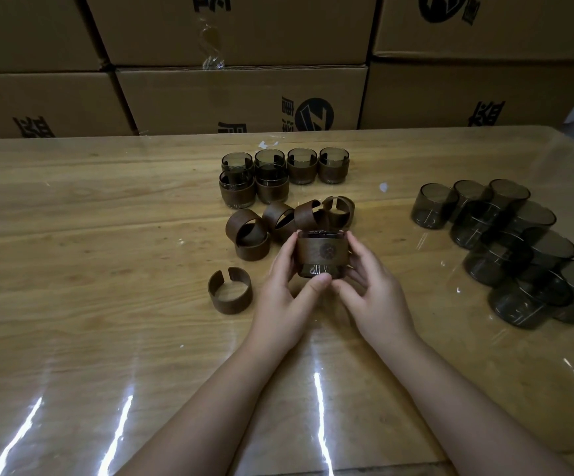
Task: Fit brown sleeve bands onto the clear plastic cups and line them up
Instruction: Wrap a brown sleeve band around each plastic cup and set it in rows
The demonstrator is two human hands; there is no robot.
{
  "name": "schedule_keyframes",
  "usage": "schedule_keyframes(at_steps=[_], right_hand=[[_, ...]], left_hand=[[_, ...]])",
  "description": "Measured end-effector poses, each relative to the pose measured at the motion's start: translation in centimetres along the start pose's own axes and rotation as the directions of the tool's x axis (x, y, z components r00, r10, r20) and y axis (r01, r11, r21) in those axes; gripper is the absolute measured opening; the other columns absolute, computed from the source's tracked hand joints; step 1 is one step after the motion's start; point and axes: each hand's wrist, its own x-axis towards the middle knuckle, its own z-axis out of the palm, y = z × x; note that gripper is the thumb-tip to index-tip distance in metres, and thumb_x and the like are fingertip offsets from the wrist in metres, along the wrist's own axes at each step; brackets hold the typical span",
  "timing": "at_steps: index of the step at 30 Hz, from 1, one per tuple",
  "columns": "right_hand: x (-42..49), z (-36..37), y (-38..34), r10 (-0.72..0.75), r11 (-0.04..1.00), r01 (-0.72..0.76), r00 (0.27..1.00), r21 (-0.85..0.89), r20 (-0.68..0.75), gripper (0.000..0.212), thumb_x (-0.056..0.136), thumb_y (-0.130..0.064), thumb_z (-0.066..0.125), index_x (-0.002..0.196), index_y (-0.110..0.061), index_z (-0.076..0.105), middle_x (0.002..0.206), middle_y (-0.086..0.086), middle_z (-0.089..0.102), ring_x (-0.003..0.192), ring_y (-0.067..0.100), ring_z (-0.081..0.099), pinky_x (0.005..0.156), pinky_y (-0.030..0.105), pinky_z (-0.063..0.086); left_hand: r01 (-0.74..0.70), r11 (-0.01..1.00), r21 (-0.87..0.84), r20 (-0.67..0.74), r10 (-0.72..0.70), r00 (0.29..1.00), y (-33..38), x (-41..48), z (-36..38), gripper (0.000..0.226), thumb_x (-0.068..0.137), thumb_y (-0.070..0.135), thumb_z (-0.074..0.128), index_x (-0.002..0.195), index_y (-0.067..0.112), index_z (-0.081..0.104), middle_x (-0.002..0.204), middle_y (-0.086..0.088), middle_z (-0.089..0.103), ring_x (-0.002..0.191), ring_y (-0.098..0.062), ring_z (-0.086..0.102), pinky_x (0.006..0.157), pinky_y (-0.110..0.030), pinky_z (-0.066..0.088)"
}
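Your left hand [287, 290] and right hand [376, 297] are both curled round one cup [316, 269]. The thumbs meet at its clear base and the fingers press its sides. You hold it at the middle of the table [107, 235]; whether it touches the top I cannot tell. Its brown band [319, 250] already wraps the upper wall, with only the base showing below, so I judge you are seating the sleeve.

Just left of your left hand lies a single loose band [230, 292], slit facing away. Beyond the held cup is a heap of spare bands [278, 221], some tipped on edge. Well off to the right stand the bare cups [505, 242], crowded together.

Farther back, the sleeved cups [299, 166] stand four in the far row and two in the near row. Your next move looks to be pressing the band level, then setting this cup just right of the second near-row cup, upright and in line, lifting clear over the heap. Cardboard boxes [244, 94] wall the far edge.
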Motion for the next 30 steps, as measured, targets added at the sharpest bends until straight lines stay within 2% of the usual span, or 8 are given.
schedule_keyframes(at_steps=[5, 11, 16, 20, 22, 25, 30], right_hand=[[-0.1, 0.0, -0.1, -0.008, 0.999, 0.008, 1.0, -0.033, -0.02, 0.072, 0.085, -0.005, 0.068, 0.137, -0.036, 0.029, 0.132, -0.011, 0.044, 0.099, -0.029, 0.045, 0.086, -0.002, 0.037], [-0.2, -0.1, -0.4, -0.021, 0.998, 0.02, 0.999, -0.066, -0.025, 0.072, 0.086, -0.007, 0.068, 0.139, -0.034, 0.027, 0.133, -0.012, 0.042, 0.113, -0.001, 0.049, 0.088, -0.002, 0.037], [-0.3, -0.1, -0.6, -0.049, 0.994, 0.044, 0.998, -0.096, -0.046, 0.071, 0.085, -0.006, 0.069, 0.14, -0.03, 0.03, 0.13, -0.011, 0.043, 0.112, 0.002, 0.05, 0.087, -0.003, 0.036], [-0.3, 0.0, -0.7, -0.048, 0.989, 0.042, 0.998, -0.139, -0.045, 0.069, 0.085, -0.005, 0.069, 0.145, -0.017, 0.036, 0.126, -0.009, 0.046, 0.113, 0.006, 0.051, 0.088, -0.003, 0.035], [-0.3, -0.1, -0.7, -0.042, 0.988, 0.036, 0.998, -0.15, -0.04, 0.069, 0.085, -0.006, 0.069, 0.145, -0.015, 0.037, 0.126, -0.008, 0.047, 0.113, 0.005, 0.05, 0.088, -0.004, 0.034], [-0.3, -0.2, -0.9, -0.039, 0.988, 0.033, 0.999, -0.154, -0.037, 0.068, 0.085, -0.007, 0.069, 0.145, -0.016, 0.037, 0.132, -0.001, 0.051, 0.113, 0.005, 0.049, 0.088, -0.005, 0.034], [-0.2, -0.2, -1.0, -0.042, 0.987, 0.035, 0.998, -0.158, -0.04, 0.066, 0.085, -0.006, 0.069, 0.143, -0.012, 0.04, 0.125, -0.008, 0.045, 0.11, 0.003, 0.049, 0.085, -0.006, 0.033]], left_hand=[[0.0, 1.0, -0.021, -0.014, -0.001, 1.0, -0.1, 0.0, 0.0, 0.062, 0.088, 0.009, 0.067, 0.131, 0.039, 0.034, 0.143, -0.001, 0.047, 0.134, -0.009, 0.044, 0.114, -0.034, 0.036], [-0.015, 1.0, -0.025, -0.013, 0.014, 1.0, -0.3, 0.0, -0.1, 0.06, 0.088, 0.012, 0.067, 0.126, 0.045, 0.034, 0.136, 0.01, 0.048, 0.13, -0.001, 0.045, 0.111, -0.025, 0.038], [-0.024, 0.999, -0.032, -0.017, 0.024, 1.0, -0.2, 0.0, -0.1, 0.059, 0.089, 0.011, 0.066, 0.127, 0.042, 0.035, 0.131, 0.016, 0.049, 0.128, 0.001, 0.046, 0.111, -0.026, 0.038], [-0.023, 0.999, -0.048, -0.018, 0.022, 1.0, -0.2, 0.1, -0.1, 0.057, 0.089, 0.007, 0.065, 0.129, 0.037, 0.037, 0.125, 0.024, 0.049, 0.118, 0.014, 0.049, 0.109, -0.025, 0.04], [-0.021, 0.998, -0.06, -0.017, 0.02, 1.0, -0.4, 0.2, -0.1, 0.057, 0.089, 0.006, 0.065, 0.131, 0.032, 0.037, 0.124, 0.023, 0.051, 0.118, 0.012, 0.051, 0.108, -0.026, 0.041], [-0.021, 0.998, -0.064, -0.011, 0.021, 1.0, -0.6, 0.2, 0.0, 0.057, 0.088, 0.007, 0.066, 0.132, 0.031, 0.037, 0.125, 0.02, 0.051, 0.125, 0.0, 0.051, 0.109, -0.027, 0.041], [-0.024, 0.996, -0.081, -0.024, 0.023, 0.999, -0.8, 0.3, 0.0, 0.056, 0.088, 0.006, 0.065, 0.131, 0.029, 0.038, 0.124, 0.019, 0.053, 0.117, 0.011, 0.053, 0.097, -0.012, 0.042]])
